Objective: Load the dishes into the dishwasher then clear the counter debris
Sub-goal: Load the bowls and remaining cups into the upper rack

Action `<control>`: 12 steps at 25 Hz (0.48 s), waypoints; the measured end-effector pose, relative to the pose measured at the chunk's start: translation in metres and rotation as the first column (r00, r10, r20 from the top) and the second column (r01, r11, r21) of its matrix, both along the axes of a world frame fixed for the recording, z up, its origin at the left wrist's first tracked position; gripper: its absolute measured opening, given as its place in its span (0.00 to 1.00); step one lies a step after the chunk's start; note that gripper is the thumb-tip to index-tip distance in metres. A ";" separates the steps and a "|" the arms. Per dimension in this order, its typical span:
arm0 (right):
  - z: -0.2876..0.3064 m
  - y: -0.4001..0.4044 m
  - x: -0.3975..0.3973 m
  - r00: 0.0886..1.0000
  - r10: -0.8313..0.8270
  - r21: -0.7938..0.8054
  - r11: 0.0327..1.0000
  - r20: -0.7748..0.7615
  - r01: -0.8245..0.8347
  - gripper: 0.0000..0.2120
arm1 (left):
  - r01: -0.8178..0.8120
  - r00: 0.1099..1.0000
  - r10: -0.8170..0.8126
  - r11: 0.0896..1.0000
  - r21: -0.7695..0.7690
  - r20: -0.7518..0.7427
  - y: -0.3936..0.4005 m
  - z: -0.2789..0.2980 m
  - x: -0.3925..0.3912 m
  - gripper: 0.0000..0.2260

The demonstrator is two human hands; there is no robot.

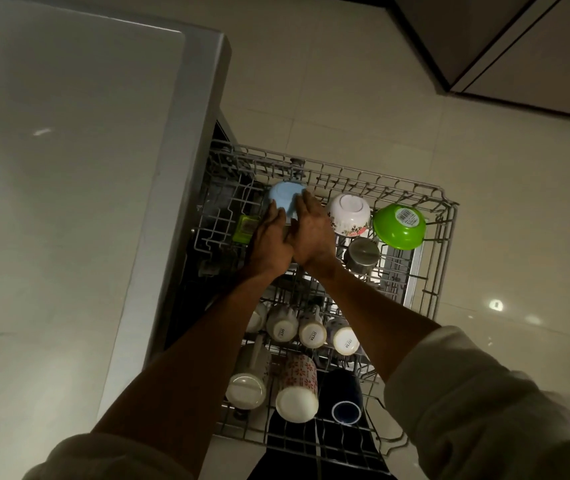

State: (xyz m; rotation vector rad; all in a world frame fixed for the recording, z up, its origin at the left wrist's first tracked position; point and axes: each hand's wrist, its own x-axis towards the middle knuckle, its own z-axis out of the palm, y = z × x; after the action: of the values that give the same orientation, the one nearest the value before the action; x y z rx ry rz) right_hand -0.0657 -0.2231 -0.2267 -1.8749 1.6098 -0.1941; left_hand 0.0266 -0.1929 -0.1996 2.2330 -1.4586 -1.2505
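We've got the blue bowl (285, 199) upside down at our fingertips in the rack (444, 216), left hand (269, 242) and right hand (313, 237) cupping its sides with flat-ish fingers (looks light, probably slick plastic), so the rim's our safest hold.

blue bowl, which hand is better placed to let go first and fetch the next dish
Right, probably. The left hand sits between blue bowl and counter; the right hand is on the open side.
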 end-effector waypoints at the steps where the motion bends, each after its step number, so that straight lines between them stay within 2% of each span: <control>1: -0.001 0.000 0.000 0.999 0.034 -0.001 0.999 -0.014 -0.034 0.31 | 0.030 0.999 -0.030 0.999 0.030 0.013 -0.001 0.001 0.001 0.28; 3: -0.001 0.000 -0.002 0.996 0.085 0.017 0.996 -0.029 -0.084 0.32 | 0.054 0.998 -0.057 0.996 0.071 0.033 0.000 0.005 0.001 0.32; 7: 0.011 0.008 -0.010 0.988 0.146 0.020 0.989 -0.059 -0.145 0.36 | 0.050 0.998 -0.052 0.998 0.047 0.047 0.005 0.021 -0.003 0.33; 12: 0.058 0.045 -0.022 0.965 0.239 -0.039 0.969 -0.109 -0.245 0.37 | 0.075 0.997 -0.075 0.997 0.018 0.027 0.040 0.047 -0.006 0.34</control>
State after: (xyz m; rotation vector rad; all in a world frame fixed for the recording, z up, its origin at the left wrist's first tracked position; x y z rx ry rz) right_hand -0.0875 -0.1785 -0.1684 -2.1338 1.4368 -0.0337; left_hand 0.0209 -0.1527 -0.1524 2.2342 -1.5616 -1.2630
